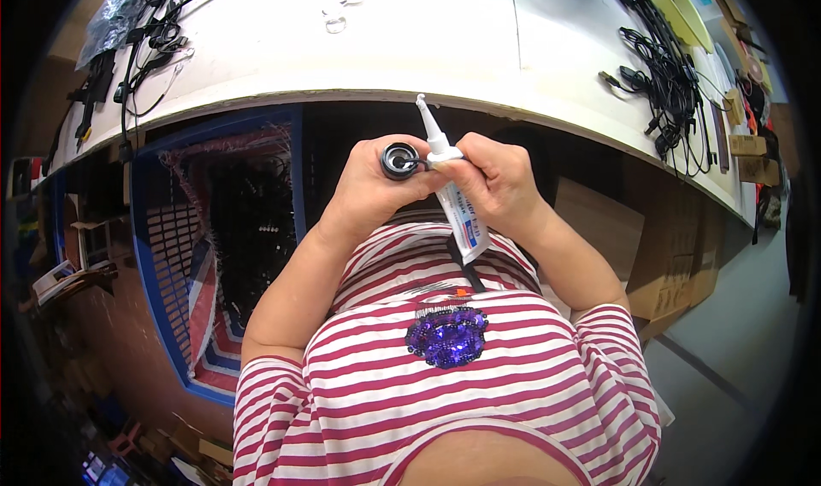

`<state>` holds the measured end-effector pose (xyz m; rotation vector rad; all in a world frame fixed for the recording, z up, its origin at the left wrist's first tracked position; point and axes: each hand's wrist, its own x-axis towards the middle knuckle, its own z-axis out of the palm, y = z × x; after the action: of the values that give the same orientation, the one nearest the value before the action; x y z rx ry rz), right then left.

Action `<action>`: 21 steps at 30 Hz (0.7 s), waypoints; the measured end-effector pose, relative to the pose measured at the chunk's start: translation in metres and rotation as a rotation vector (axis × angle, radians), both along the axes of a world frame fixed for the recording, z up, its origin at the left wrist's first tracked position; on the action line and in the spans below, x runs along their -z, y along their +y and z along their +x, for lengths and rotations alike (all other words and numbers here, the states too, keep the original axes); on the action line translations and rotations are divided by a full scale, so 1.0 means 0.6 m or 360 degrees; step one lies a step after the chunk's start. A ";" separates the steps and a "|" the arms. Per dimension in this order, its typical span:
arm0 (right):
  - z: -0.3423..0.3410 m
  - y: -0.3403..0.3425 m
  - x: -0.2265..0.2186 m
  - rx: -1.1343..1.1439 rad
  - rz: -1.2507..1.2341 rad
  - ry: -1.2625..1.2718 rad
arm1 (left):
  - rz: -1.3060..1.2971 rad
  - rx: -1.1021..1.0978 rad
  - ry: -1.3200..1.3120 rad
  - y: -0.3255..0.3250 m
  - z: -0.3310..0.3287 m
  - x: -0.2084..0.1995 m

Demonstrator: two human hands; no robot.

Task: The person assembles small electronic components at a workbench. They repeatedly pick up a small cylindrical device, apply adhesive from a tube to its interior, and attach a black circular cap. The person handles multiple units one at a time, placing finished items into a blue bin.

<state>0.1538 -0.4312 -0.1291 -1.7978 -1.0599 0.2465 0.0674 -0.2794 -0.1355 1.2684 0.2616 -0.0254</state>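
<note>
My left hand (369,182) is closed around a small black cylindrical part (399,161) with a round, ringed open end. A thin black piece runs from it toward my other hand; what it belongs to is partly hidden by my fingers. Pinched in my right hand (503,182) is a white squeeze tube (469,234) with blue print. Its long tapered nozzle (432,125) points up and away from me, with a whitish blob at the tip. Both hands meet in front of my striped shirt, just short of the table edge, and the fingers of both are close to the tube's neck.
A white table (410,50) curves across the far side, carrying several clear rings (336,25). Black cables lie at its left (154,54) and right (671,84). Below left stands a blue crate (158,315) holding dark items; cardboard boxes (676,255) stand at the right.
</note>
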 end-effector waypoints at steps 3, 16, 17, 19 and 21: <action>0.017 -0.012 -0.025 -0.0114 -0.0099 0.0082 | 0.0098 0.0058 -0.0045 0.003 0.002 -0.018; 0.016 -0.040 -0.056 -0.0554 0.0215 0.2546 | 0.0791 0.0035 -0.0452 0.009 0.003 0.013; 0.016 -0.039 -0.048 -0.0618 0.0227 0.2591 | 0.0817 0.0031 -0.0483 0.009 0.001 0.014; 0.013 -0.038 -0.046 -0.0604 0.0179 0.2639 | 0.0828 0.0064 -0.0480 0.011 0.000 0.018; 0.014 -0.035 -0.041 -0.0665 0.0178 0.2726 | 0.0843 0.0066 -0.0516 0.010 -0.001 0.019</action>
<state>0.1619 -0.4520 -0.1044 -0.6573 -0.1042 1.5616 0.0666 -0.2734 -0.1467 1.7777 -0.0464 0.2257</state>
